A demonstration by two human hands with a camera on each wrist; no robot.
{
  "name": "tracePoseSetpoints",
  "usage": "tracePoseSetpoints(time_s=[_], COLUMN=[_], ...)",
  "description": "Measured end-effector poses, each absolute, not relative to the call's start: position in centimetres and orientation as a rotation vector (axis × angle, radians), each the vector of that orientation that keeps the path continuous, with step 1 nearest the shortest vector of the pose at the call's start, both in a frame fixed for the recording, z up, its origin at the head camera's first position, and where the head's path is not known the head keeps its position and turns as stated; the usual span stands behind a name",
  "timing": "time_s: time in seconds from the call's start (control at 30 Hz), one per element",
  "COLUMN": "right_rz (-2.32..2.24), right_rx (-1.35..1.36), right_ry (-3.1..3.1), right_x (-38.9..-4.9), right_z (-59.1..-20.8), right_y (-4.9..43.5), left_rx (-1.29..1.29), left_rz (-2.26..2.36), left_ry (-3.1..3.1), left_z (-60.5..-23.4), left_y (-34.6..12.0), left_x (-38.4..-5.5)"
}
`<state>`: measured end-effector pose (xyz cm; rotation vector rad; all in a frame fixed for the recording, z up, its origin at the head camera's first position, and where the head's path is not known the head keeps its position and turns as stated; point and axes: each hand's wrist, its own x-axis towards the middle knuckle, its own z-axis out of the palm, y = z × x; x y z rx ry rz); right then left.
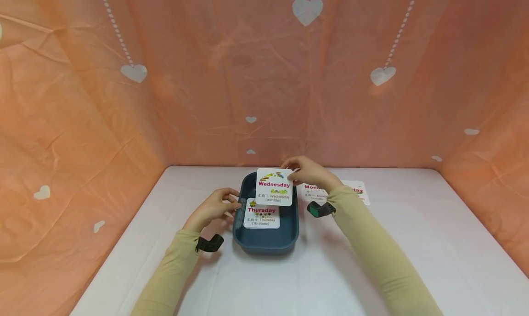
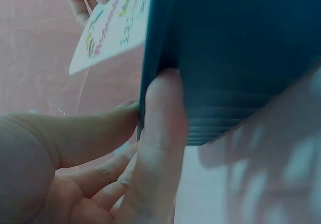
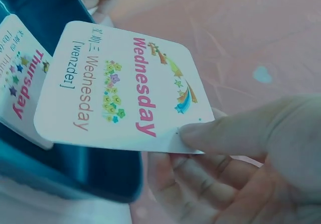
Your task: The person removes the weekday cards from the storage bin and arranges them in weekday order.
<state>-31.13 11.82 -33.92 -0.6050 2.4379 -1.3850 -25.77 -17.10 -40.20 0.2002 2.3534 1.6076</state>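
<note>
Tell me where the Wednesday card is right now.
In the head view, the Wednesday card is just below centre, pinched in the right hand's grip over the far part of the dark blue tray, visually overlapping the Thursday card.

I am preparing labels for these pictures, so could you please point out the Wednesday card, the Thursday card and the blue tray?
Wednesday card (image 3: 119, 90): right wrist view, middle of the printed face.
Thursday card (image 1: 261, 216): head view, middle of the visible face.
Blue tray (image 1: 266, 237): head view, bare inside nearest the person.

The tray (image 1: 264, 241), left of the Monday card (image 1: 311, 194), holds the Thursday card (image 1: 262, 218).
</note>
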Motion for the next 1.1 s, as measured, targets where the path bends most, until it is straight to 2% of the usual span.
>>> tracePoseSetpoints(time_s=[0.63,1.1], right_rz=[-1.565,-1.596], right_rx=[-0.431,-0.189], right_ry=[2.455,2.522], right_x=[-31.7,-31.6], right_z=[-32.4,-33.5], right_y=[20.0,27.6], left_rx=[0.176,0.16], left_rz=[1.617,1.613], left_ry=[2.334,2.327], left_z=[-40.2,-40.1], left_y=[-17.3,-17.1], left_x=[-25.7,-25.7])
